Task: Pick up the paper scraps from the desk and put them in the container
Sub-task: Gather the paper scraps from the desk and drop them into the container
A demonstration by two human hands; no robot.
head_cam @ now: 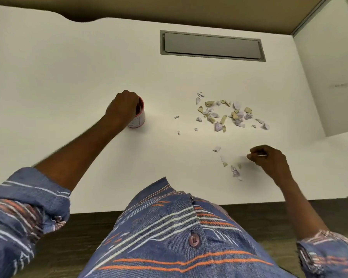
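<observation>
A small white container (138, 121) with a red rim and a drawn label stands on the white desk (68, 77), left of centre. My left hand (123, 106) covers its mouth, fingers dipped inside; whether they hold paper is hidden. Several pale purple and tan paper scraps (225, 114) lie scattered to the right of centre. A few more scraps (235, 169) lie nearer the front edge. My right hand (269, 160) is beside them, fingers pinched on a thin white paper scrap (262, 155).
A grey rectangular cable hatch (212, 46) is set into the desk at the back. A white partition (327, 67) rises along the right side. The desk's front edge runs just before my striped shirt (179, 227).
</observation>
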